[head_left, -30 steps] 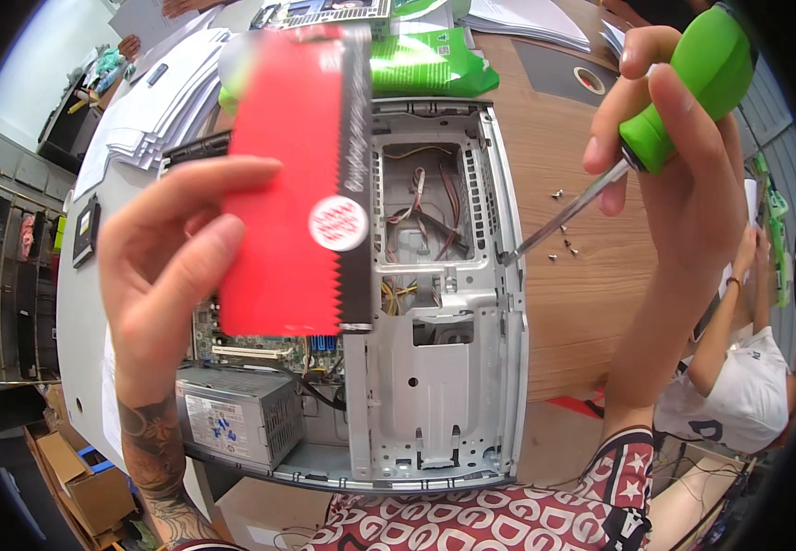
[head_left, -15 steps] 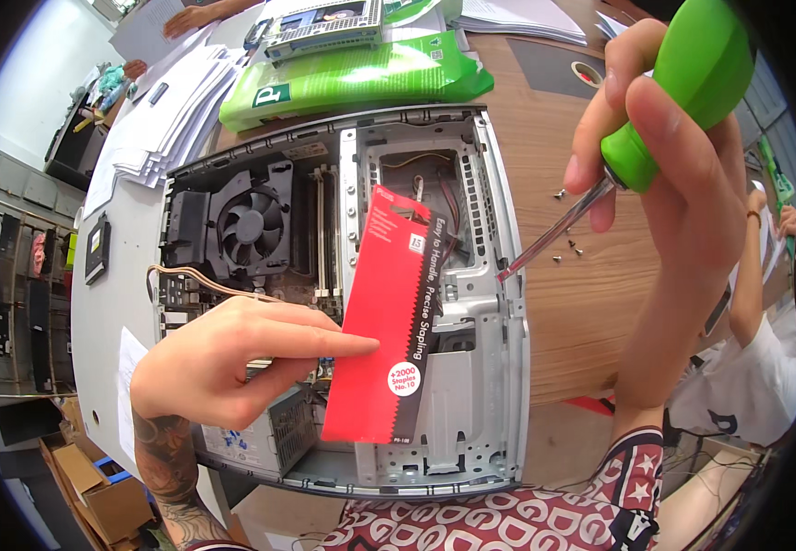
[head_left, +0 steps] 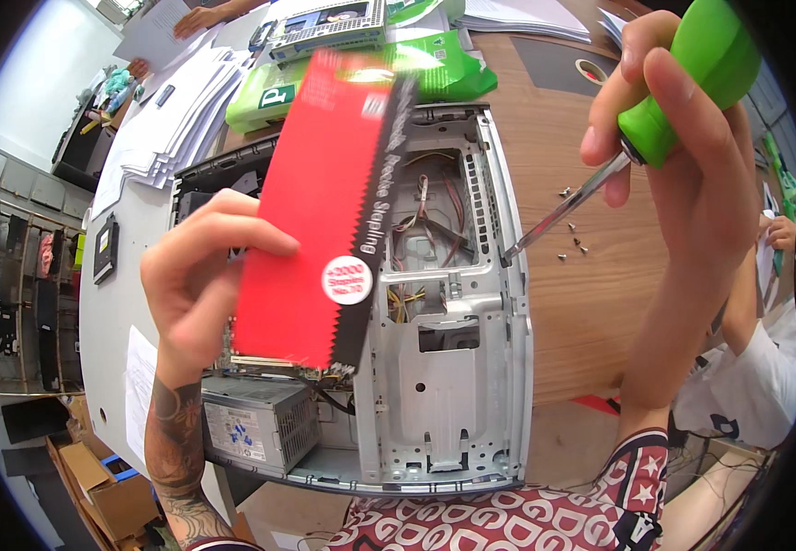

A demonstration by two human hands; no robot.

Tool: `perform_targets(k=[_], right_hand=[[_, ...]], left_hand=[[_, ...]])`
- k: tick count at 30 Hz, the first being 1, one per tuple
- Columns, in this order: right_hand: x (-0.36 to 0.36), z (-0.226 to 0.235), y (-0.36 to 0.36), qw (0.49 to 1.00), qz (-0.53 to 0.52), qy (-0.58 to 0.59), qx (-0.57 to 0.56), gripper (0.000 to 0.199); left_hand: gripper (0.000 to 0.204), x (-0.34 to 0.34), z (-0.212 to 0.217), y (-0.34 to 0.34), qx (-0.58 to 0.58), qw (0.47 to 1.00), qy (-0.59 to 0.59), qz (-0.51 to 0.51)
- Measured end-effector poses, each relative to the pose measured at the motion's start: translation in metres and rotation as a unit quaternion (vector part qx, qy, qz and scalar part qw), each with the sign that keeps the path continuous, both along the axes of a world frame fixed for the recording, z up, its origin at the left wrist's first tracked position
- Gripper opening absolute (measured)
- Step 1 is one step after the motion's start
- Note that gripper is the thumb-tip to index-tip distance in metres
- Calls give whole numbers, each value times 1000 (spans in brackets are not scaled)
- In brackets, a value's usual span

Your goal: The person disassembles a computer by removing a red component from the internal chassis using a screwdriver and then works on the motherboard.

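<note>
- The red staple box (head_left: pixel 310 211) hides the open computer case's (head_left: pixel 471 386) left interior.
- The screwdriver (head_left: pixel 683 83) handle's top is cut off at the upper right.
- The loose screws (head_left: pixel 572 241) are too small to make out.

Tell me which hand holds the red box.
The left hand grips the red box; the right hand holds a green-handled screwdriver instead.

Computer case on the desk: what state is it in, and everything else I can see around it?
Computer case: lying flat, side panel off, cables exposed.
Red box: lifted above the case, pinched in the left hand.
Screwdriver: gripped in the right hand, tip at the case's edge.
Screws: loose on the wooden desk.
Paper stacks: piled.
</note>
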State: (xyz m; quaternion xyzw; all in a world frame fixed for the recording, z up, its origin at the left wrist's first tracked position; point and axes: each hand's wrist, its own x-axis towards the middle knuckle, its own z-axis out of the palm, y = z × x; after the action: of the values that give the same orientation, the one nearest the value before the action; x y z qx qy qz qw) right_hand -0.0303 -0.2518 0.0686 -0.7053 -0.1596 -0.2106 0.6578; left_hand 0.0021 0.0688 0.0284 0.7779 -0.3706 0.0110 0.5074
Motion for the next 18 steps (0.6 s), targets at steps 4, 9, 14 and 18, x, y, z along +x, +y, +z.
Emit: perform_targets(k=[4, 9, 14, 18], right_hand=[[-1, 3, -8, 1000, 5, 4, -29, 31], [1, 0, -14, 999, 9, 6, -43, 29], [2, 0, -20, 998, 11, 15, -58, 28], [4, 1, -25, 997, 20, 30, -62, 27]], left_hand=[[34, 8, 1, 6, -94, 988, 110, -54], [15, -1, -14, -12, -37, 994, 55, 85], [25, 3, -3, -10, -126, 965, 115, 199], [31, 15, -2, 2, -145, 953, 152, 218]])
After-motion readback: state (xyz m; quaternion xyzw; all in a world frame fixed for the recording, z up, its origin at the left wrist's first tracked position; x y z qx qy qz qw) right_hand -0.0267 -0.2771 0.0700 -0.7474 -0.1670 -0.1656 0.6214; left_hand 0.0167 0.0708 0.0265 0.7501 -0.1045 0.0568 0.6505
